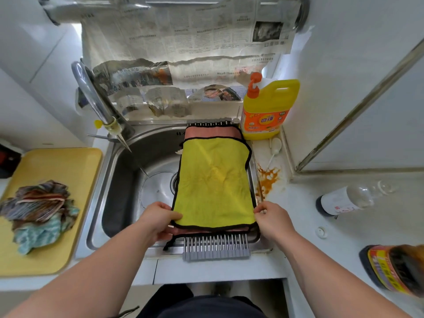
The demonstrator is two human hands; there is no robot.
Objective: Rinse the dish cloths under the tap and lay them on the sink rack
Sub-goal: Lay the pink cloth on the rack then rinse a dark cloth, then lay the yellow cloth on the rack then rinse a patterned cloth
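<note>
Dish cloths [39,212] lie crumpled on a yellow tray [68,161] left of the sink [119,180]. The left hand [158,219] pinches the near-left corner of the yellow cloth [213,180], thumb on top. That cloth lies flat on the sink rack [215,249], over a pink cloth [211,131]. The right hand [273,219] pinches its near-right corner.

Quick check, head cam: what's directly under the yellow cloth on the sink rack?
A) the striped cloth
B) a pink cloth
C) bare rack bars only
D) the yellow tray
B: the pink cloth shows past the far and near ends of the yellow cloth, and both lie on the rack.
</note>
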